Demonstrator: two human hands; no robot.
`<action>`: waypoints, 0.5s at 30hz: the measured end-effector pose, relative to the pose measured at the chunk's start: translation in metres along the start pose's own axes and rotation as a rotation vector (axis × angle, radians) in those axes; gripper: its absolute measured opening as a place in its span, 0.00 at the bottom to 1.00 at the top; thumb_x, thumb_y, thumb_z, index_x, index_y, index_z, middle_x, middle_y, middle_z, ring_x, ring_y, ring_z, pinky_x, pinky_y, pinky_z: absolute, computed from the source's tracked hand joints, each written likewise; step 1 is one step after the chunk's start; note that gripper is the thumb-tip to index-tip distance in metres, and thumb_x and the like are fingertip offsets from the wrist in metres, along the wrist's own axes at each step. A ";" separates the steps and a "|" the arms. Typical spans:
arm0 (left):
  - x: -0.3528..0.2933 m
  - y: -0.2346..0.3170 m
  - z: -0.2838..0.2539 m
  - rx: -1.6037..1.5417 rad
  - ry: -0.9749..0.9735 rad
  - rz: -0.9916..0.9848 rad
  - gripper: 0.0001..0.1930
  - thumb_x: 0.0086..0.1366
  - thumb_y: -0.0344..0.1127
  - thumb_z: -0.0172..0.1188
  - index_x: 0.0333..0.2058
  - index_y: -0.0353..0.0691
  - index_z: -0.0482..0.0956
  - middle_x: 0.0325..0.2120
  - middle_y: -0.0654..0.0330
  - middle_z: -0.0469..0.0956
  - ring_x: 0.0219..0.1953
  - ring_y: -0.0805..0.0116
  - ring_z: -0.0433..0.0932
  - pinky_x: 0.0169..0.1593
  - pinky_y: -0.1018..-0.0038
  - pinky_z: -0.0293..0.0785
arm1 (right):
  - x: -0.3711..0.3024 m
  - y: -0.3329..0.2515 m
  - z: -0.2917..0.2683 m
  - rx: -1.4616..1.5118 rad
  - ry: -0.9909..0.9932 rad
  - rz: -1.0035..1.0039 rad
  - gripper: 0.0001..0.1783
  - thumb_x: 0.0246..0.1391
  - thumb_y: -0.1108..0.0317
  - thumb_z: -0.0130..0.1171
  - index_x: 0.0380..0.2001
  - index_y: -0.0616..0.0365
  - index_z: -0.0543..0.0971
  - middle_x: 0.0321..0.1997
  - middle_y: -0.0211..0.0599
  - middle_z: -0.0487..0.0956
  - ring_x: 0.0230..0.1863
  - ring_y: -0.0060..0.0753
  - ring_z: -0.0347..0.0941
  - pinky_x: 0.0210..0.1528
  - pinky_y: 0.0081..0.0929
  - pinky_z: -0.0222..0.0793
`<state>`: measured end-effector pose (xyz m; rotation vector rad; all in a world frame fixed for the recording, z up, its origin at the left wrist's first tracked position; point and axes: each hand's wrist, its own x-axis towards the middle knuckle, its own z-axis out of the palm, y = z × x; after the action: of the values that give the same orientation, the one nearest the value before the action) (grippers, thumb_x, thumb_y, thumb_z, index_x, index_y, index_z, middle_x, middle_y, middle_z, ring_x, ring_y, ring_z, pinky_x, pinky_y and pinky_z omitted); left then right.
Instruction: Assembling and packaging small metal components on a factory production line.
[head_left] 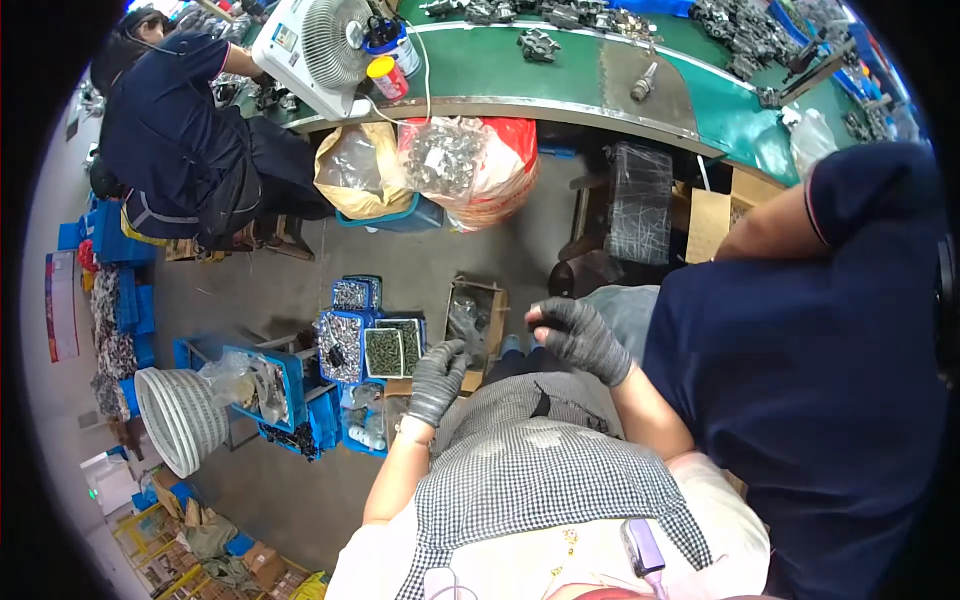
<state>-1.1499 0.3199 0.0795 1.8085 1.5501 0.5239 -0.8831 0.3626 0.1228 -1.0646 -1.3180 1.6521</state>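
My left hand (pixel 438 382), in a dark grey glove, hangs beside the small parts bins with its fingers loosely bent and apart. Nothing shows in it. My right hand (pixel 583 342), in a matching glove with bare fingertips, is in front of my body. Its thumb stands away from the fingers and I see nothing between them. Nearest to my left hand are a bin of dark green parts (pixel 384 353) and a blue bin of silvery parts (pixel 340 345). An open cardboard box (pixel 495 325) with clear plastic inside lies on the floor between and beyond my hands.
A green workbench (pixel 500 75) runs across the far side with metal parts, a white fan (pixel 318 55) and a spray can. Below it are bags of parts (pixel 465 165). A seated co-worker (pixel 165 140) is far left; another person (pixel 810 340) is close on my right. A white basket (pixel 180 420) stands left.
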 end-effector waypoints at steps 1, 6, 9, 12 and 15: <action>-0.004 -0.001 -0.012 -0.001 0.030 -0.030 0.10 0.55 0.27 0.56 0.37 0.34 0.76 0.32 0.52 0.77 0.36 0.59 0.77 0.42 0.72 0.71 | 0.008 -0.005 0.007 0.002 0.016 0.000 0.14 0.51 0.70 0.56 0.41 0.63 0.74 0.37 0.37 0.77 0.41 0.26 0.72 0.45 0.25 0.68; -0.035 -0.004 -0.055 -0.046 0.205 -0.202 0.10 0.56 0.27 0.54 0.37 0.33 0.76 0.34 0.52 0.77 0.38 0.60 0.76 0.45 0.72 0.70 | 0.053 -0.020 0.031 -0.035 0.055 -0.219 0.13 0.50 0.66 0.56 0.37 0.61 0.75 0.31 0.38 0.78 0.35 0.29 0.74 0.39 0.26 0.69; -0.054 -0.030 -0.071 0.044 0.313 -0.196 0.09 0.56 0.26 0.54 0.37 0.33 0.76 0.34 0.53 0.77 0.37 0.62 0.75 0.45 0.72 0.70 | 0.076 -0.033 0.039 -0.070 -0.005 -0.356 0.13 0.48 0.68 0.56 0.37 0.61 0.75 0.32 0.41 0.77 0.35 0.35 0.74 0.40 0.28 0.69; -0.044 -0.042 -0.083 -0.181 0.423 -0.359 0.09 0.56 0.25 0.55 0.37 0.34 0.76 0.33 0.57 0.77 0.37 0.66 0.74 0.46 0.73 0.69 | 0.087 -0.042 0.025 -0.096 -0.014 -0.368 0.13 0.47 0.69 0.57 0.38 0.61 0.75 0.34 0.39 0.78 0.38 0.33 0.74 0.43 0.26 0.68; 0.004 -0.047 -0.084 -0.105 0.399 -0.300 0.09 0.56 0.25 0.55 0.37 0.34 0.76 0.33 0.59 0.77 0.37 0.68 0.73 0.46 0.73 0.69 | 0.089 -0.031 -0.003 -0.153 -0.028 -0.332 0.13 0.47 0.69 0.57 0.38 0.60 0.75 0.35 0.41 0.77 0.39 0.36 0.74 0.43 0.28 0.68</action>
<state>-1.2395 0.3464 0.1023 1.4136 1.9780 0.8368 -0.9115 0.4507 0.1395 -0.8556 -1.5651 1.3411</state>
